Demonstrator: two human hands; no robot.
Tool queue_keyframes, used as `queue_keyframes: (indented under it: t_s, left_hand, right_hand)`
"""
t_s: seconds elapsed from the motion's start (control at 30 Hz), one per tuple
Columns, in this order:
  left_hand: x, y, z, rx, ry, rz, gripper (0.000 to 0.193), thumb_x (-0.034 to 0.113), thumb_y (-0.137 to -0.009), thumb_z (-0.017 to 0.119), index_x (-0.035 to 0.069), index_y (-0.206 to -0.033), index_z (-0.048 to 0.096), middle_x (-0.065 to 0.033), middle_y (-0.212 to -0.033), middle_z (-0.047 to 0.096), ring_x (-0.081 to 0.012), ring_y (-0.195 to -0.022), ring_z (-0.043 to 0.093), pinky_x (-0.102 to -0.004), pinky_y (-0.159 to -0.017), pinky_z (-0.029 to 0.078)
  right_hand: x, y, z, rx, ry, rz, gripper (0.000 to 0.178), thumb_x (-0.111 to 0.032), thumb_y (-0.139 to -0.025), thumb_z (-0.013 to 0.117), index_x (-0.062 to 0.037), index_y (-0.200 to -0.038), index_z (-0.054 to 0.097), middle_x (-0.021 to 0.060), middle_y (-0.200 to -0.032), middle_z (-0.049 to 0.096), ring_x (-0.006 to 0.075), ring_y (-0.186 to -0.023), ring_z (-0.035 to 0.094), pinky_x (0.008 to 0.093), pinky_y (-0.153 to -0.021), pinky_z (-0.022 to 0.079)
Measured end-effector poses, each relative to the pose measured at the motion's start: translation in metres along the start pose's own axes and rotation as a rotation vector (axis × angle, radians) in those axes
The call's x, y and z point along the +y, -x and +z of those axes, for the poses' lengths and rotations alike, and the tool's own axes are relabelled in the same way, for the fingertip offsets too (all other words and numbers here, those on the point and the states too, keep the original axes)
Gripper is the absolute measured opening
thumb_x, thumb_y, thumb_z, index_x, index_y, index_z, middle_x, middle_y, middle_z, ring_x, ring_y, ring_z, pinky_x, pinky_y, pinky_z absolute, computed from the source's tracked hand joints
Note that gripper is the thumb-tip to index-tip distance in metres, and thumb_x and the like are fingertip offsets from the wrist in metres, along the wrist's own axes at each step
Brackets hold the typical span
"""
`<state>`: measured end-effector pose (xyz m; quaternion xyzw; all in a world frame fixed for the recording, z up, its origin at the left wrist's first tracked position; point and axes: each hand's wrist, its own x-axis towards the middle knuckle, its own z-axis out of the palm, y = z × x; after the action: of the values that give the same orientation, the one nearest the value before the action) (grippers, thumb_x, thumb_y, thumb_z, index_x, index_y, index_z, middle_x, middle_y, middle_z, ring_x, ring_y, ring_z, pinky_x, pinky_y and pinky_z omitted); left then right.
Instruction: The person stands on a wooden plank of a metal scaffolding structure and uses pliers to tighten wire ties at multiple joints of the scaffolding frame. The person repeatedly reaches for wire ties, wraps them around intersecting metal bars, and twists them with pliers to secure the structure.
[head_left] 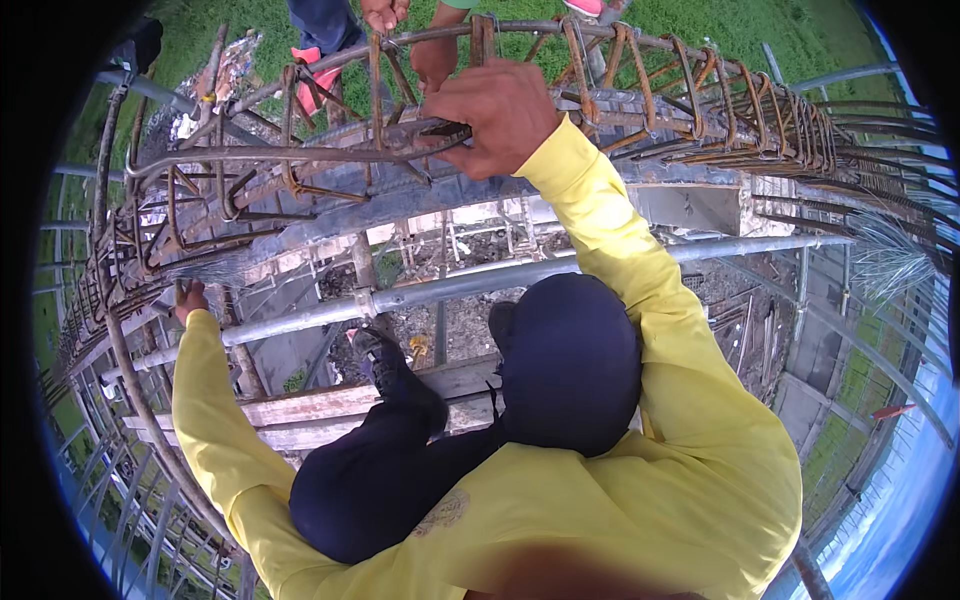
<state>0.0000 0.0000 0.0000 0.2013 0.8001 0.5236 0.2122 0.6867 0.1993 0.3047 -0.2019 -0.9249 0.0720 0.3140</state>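
My right hand is wrapped around a rebar at the top of a long cage of rusty stirrups. A smooth bent rebar runs leftward from near this hand. Low on the left, my left hand is closed beside the cage, next to a bundle of thin tie wire; what it holds is too small to make out. Across the cage, a co-worker's hand is close to my right hand, and the co-worker's other hand is at the top edge.
A scaffold pipe crosses in front of my legs. My foot is by wooden planks, with rubble ground far below. Long bar ends and a loose wire coil stick out at the right. Grass lies beyond the cage.
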Motion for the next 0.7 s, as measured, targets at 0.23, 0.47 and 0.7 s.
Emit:
queue_keyframes:
  t_s: [0.23, 0.47, 0.7]
  left_hand:
    - [0.136, 0.206, -0.035, -0.043, -0.274, -0.259, 0.065, 0.022, -0.086, 0.074, 0.014, -0.147, 0.051, -0.0115, -0.134, 0.065, -0.0221, -0.113, 0.066, -0.032, -0.095, 0.051]
    - [0.221, 0.254, -0.08, -0.233, -0.53, -0.551, 0.068, 0.029, -0.088, 0.073, 0.026, -0.15, 0.047, -0.0043, -0.129, 0.066, -0.0182, -0.1, 0.067, -0.0459, -0.089, 0.057]
    - [0.263, 0.228, -0.061, 0.205, -0.71, -0.272, 0.072, 0.044, -0.08, 0.07, 0.028, -0.147, 0.05, -0.0128, -0.145, 0.055, -0.034, -0.131, 0.054, -0.0409, -0.112, 0.042]
  right_hand:
    - [-0.017, -0.021, -0.004, -0.034, -0.052, -0.049, 0.037, -0.013, -0.051, 0.078, -0.0116, -0.087, 0.068, 0.0076, -0.072, 0.062, 0.0308, -0.066, 0.061, 0.04, -0.06, 0.042]
    - [-0.016, -0.018, -0.001, -0.009, -0.08, -0.143, 0.03, -0.013, -0.063, 0.075, -0.0074, -0.091, 0.068, 0.0094, -0.073, 0.058, 0.0314, -0.068, 0.059, 0.0415, -0.061, 0.041]
    - [-0.012, -0.016, -0.004, -0.058, 0.003, -0.211, 0.032, -0.022, -0.068, 0.068, -0.0053, -0.096, 0.069, 0.0112, -0.073, 0.052, 0.0332, -0.068, 0.053, 0.0439, -0.061, 0.039]
